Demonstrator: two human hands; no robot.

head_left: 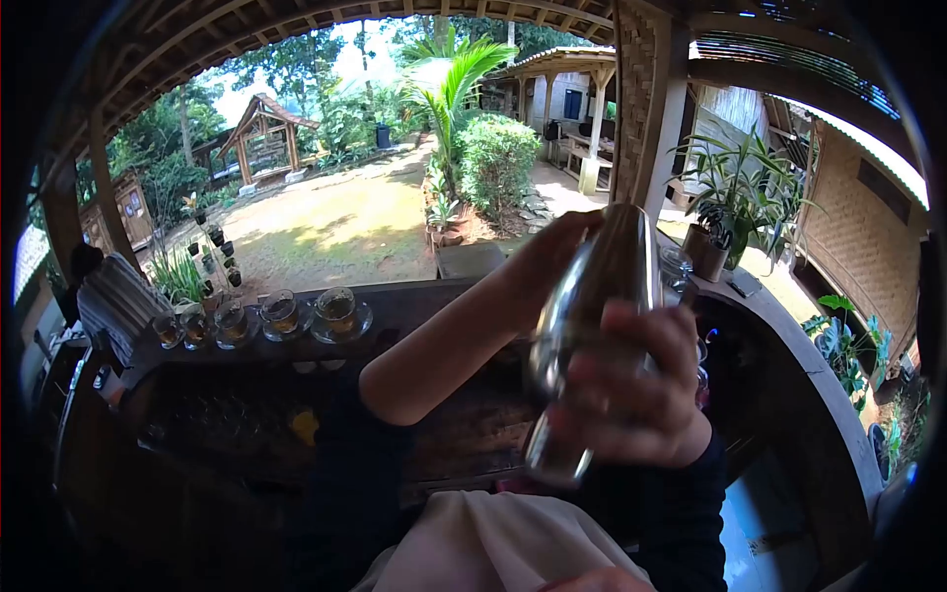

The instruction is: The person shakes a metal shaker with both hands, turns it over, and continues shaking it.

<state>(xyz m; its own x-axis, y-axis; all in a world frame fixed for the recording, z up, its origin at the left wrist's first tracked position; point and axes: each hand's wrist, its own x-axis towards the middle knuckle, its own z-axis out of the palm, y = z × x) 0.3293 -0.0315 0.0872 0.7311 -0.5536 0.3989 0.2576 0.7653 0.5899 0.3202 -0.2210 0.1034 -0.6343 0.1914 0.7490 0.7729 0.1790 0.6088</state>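
A shiny metal cocktail shaker [624,259] is held up at a tilt in front of me, with its narrower capped end up and its lower end toward me. My right hand [636,385] wraps around its lower half, the fingers smeared by motion. Up near the top end, my left hand [557,252] reaches behind the shaker and is closed against it; most of its fingers are hidden. Behind my left forearm, several glass cups of amber drink, such as the nearest cup [337,314], stand on saucers along the counter.
The curved dark counter [789,345] wraps around me. A glass jar [675,266] and a potted plant [735,212] stand at its right. Below, a yellow item [305,426] lies on the lower worktop. A person in a striped shirt [113,296] is at the far left.
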